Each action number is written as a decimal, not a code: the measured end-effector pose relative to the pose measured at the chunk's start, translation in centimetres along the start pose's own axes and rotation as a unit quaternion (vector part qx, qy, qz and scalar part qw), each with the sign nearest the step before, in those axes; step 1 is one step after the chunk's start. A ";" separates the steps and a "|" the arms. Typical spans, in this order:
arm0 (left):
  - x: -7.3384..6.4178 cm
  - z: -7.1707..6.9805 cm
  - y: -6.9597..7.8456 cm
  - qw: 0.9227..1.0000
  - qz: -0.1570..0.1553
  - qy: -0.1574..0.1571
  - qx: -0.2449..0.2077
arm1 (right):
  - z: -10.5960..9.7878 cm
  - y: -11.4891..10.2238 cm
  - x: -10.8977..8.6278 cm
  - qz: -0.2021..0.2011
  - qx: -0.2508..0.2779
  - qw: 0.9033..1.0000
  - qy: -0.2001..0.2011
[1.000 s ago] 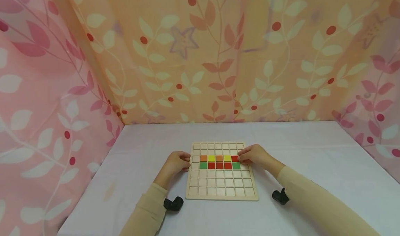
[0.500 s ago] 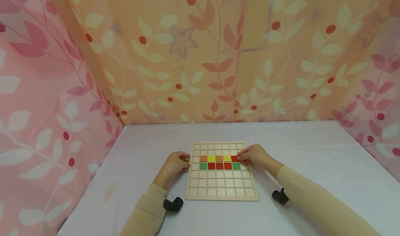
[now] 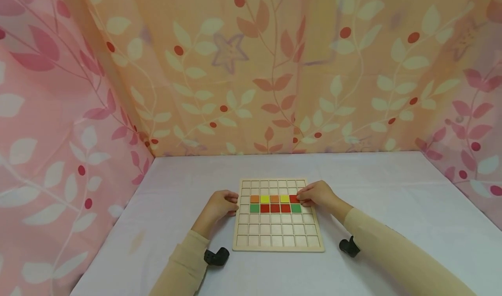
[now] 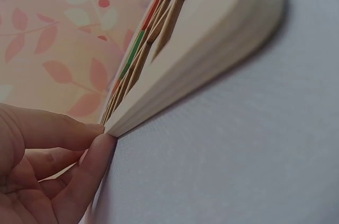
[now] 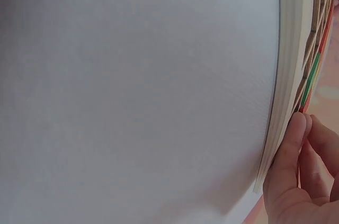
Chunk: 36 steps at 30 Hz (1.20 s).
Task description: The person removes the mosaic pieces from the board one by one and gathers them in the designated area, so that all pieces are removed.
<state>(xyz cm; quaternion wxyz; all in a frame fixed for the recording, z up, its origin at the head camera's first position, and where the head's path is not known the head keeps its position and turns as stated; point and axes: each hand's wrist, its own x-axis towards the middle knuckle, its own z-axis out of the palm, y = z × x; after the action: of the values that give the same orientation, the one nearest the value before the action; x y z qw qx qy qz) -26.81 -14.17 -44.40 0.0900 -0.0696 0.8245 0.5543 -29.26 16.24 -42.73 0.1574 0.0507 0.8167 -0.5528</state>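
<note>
A square wooden grid board (image 3: 276, 229) lies flat on the white cloth. Coloured square tiles fill part of two neighbouring rows: orange, yellow and red ones in the farther row, then green and red ones below. My left hand (image 3: 218, 205) holds the board's left edge; in the left wrist view its thumb and fingers (image 4: 63, 134) meet at the rim. Over the right end of the farther row, my right hand (image 3: 320, 194) pinches a red tile (image 3: 293, 198) between thumb and fingers. The right wrist view shows those fingertips (image 5: 299, 126) together at the tile, just beside a green one (image 5: 311, 82).
White cloth (image 3: 188, 174) covers the table around the board. Behind it hangs an orange curtain (image 3: 251, 148) with leaf prints, and pink patterned cloth (image 3: 59, 178) closes the left side. Black devices (image 3: 217, 256) sit at both wrists.
Almost nothing differs: both hands keep their places, and the right hand has shifted only very slightly left. The tiles stay in the same cells.
</note>
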 end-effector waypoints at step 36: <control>0.0 0.0 -0.2 1.000 -0.003 -0.006 -0.004 | 0.3 -0.1 0.0 -0.021 0.016 1.000 0.005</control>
<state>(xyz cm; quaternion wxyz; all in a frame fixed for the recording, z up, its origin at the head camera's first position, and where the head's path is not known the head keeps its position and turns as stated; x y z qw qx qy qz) -26.81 -14.27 -44.55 0.0959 -0.0689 0.8216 0.5577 -29.22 15.93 -42.74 0.1411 0.0385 0.8092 -0.5691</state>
